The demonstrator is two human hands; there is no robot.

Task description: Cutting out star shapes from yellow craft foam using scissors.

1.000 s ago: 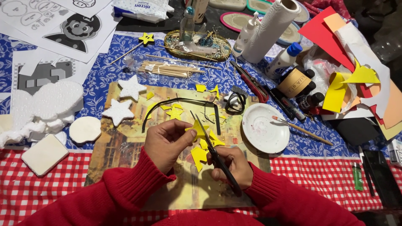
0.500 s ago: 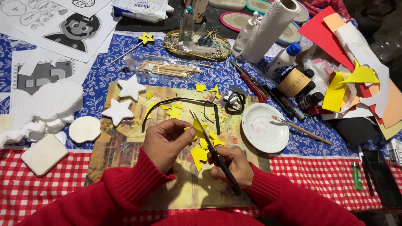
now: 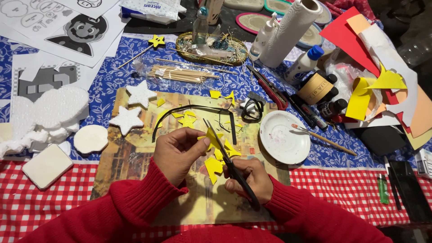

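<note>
Head view, yellow foam piece (image 3: 213, 137): centre of frame, above the picture board (image 3: 135, 157); looks light, thin and bendy, best pinched at an edge away from the blades.
Left hand (image 3: 176, 153): fingers pinching the foam's left edge.
Right hand (image 3: 249, 180): fingers closed through the scissors (image 3: 229, 164) handles, blades spread around the foam.
White plate (image 3: 284, 137): right of centre, faint paint smears; a brush (image 3: 324, 139) rests on its rim.
Wicker tray (image 3: 211, 47): upper centre, holding straw and small bottles.

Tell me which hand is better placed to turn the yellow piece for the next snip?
Probably the left hand: its fingers already pinch the yellow piece, while the right hand is occupied gripping the scissors.
</note>
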